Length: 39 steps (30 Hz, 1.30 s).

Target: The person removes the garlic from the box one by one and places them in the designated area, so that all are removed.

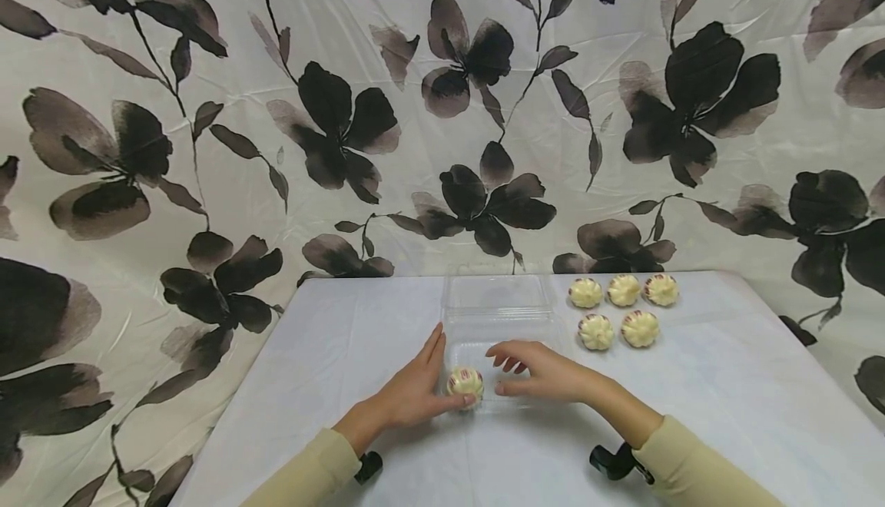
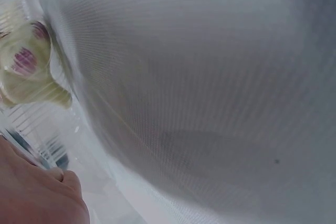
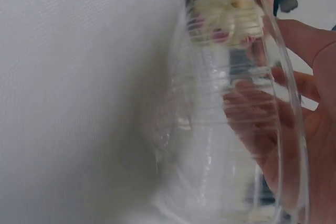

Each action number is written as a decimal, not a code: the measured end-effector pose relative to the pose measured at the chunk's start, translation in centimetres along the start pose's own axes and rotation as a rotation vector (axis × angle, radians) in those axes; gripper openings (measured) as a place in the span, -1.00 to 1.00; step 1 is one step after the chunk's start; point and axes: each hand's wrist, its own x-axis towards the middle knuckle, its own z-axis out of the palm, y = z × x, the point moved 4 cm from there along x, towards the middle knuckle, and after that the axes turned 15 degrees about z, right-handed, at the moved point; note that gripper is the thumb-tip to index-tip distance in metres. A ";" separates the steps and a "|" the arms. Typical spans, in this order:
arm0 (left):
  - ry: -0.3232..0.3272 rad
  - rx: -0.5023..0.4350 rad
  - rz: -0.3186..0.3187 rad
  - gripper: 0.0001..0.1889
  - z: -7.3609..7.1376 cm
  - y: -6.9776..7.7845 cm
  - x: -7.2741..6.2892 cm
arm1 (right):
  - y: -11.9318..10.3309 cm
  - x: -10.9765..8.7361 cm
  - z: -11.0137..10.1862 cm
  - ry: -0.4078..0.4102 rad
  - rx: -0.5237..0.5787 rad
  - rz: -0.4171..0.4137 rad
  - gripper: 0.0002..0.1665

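A clear plastic clamshell container stands open, its lid laid back away from me. In the left front of its base sits a cream-coloured, fluted round piece with reddish-purple marks. My left hand lies along the container's left side, fingers straight, its thumb reaching across the front of that piece. Over the right part of the base is my right hand, its fingers loosely bent with nothing between them. The right wrist view shows the fluted piece and the right fingers through the transparent wall.
Several similar cream fluted pieces stand in two rows at the back right of the white-covered table, including one nearest the container. A floral cloth hangs behind the table. Dark wrist devices sit under both forearms.
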 end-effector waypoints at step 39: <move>0.013 -0.009 0.036 0.32 -0.2 0.3 -0.1 | -0.6 3.8 3.0 -0.014 0.008 0.073 -0.50</move>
